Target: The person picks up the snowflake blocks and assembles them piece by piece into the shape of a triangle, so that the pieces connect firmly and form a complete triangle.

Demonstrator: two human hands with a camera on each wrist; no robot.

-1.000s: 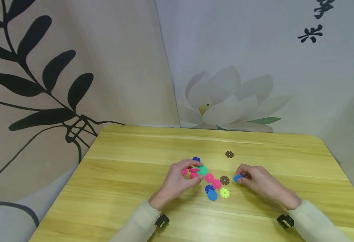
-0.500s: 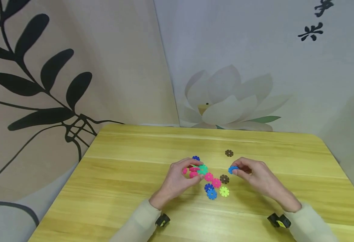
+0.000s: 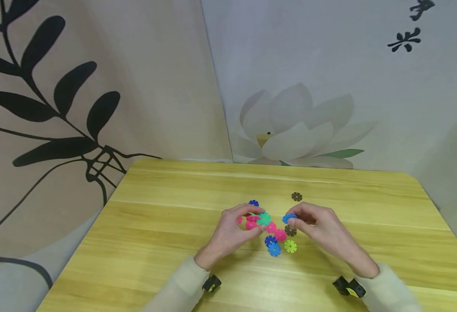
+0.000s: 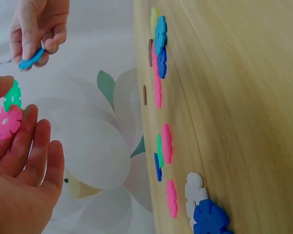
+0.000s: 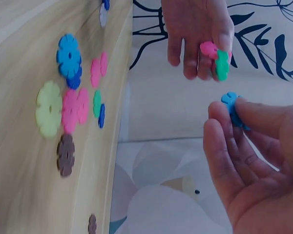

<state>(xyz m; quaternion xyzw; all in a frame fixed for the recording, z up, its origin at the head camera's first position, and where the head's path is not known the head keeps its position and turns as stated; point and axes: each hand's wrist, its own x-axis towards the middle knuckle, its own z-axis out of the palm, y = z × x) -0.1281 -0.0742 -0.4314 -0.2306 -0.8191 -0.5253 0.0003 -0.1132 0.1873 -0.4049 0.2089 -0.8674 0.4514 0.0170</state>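
My left hand (image 3: 228, 229) pinches a green snowflake disc (image 3: 264, 218) joined to a pink snowflake disc (image 4: 6, 122) between thumb and fingers, above the table. Opposite it, my right hand (image 3: 322, 223) pinches a light blue snowflake disc (image 5: 230, 105) by thumb and forefinger. A short gap separates the blue disc from the green one. Below the hands lie loose discs: a yellow-green disc (image 3: 290, 246), a brown disc (image 5: 66, 155), pink discs (image 3: 280, 235), and a light blue disc (image 3: 274, 249) overlapping a dark blue disc (image 3: 269, 241).
Another brown disc (image 3: 296, 196) lies farther back on the wooden table (image 3: 166, 225). Under the left hand, the left wrist view shows a white disc (image 4: 194, 187) and a dark blue disc (image 4: 211, 219). A printed wall (image 3: 166, 78) stands behind the table.
My right hand has lifted the light blue disc and carried it left, toward the pieces in my left hand. My left hand has stayed nearly still.
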